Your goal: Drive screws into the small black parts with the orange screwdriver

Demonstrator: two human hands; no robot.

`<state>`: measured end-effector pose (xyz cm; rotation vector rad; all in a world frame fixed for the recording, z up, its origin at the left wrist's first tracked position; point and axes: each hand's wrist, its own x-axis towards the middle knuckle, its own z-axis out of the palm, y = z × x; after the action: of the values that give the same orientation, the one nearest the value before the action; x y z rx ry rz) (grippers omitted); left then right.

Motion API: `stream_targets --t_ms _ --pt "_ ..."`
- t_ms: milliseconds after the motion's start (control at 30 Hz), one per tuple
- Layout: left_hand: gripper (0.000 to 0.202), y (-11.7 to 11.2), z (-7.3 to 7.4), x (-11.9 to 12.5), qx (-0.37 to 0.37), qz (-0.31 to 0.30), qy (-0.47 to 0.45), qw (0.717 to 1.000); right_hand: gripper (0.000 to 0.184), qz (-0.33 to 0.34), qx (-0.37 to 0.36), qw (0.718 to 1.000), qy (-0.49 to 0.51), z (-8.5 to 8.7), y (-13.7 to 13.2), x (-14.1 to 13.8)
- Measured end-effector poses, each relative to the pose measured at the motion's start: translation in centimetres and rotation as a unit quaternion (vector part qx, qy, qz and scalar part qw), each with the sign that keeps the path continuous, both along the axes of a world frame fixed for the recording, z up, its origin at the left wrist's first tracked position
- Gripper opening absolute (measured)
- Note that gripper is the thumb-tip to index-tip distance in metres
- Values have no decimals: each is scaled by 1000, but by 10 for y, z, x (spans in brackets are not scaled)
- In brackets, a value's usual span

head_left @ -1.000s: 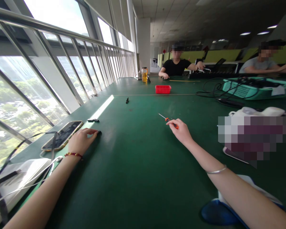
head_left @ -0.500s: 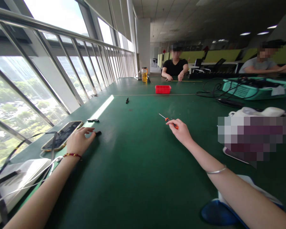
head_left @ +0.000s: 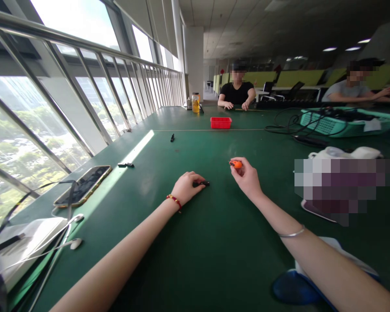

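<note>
Over the middle of the green table [head_left: 169,242], my left hand [head_left: 187,190] pinches a small black piece [head_left: 205,183]; its exact kind is too small to make out. To its right, my right hand [head_left: 247,177] is closed on a screwdriver [head_left: 236,164]. Only part of the orange and black handle shows, and I cannot make out the shaft. A gap separates the two hands. Another small black piece [head_left: 126,165] lies on the left side of the table, and a further black piece [head_left: 172,138] sits farther back.
A phone [head_left: 84,186], earphones [head_left: 75,243] and a strap lie at the left edge by the railing. Farther back are a red tray [head_left: 220,123] and a jar [head_left: 195,104]. A teal basket [head_left: 338,123] with cables stands right. Two people sit beyond.
My left hand has moved right from near the phone, carrying the black piece to the table's middle. The screwdriver has turned in my right hand, so its shaft no longer shows.
</note>
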<state>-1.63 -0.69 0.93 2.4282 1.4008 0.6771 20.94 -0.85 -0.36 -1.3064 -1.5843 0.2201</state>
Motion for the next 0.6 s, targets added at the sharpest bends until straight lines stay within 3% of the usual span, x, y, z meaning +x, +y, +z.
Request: stream_targets --t_ms 67,167,333,500,600 --pt "24 2 -2 24 11 -14 -7 1000 23 -17 22 1000 14 5 -2 0" --pt "24 3 -4 38 28 -33 -5 999 22 -33 52 997 56 17 -6 -1" --pt "20 -1 -2 35 41 -26 18 999 25 -31 68 991 111 45 -9 -4" --pt "16 -3 -2 36 60 4 41 997 19 -37 54 996 58 75 -8 -13" --pt "17 -3 -3 37 65 25 45 997 17 -31 60 997 45 85 -2 -19"
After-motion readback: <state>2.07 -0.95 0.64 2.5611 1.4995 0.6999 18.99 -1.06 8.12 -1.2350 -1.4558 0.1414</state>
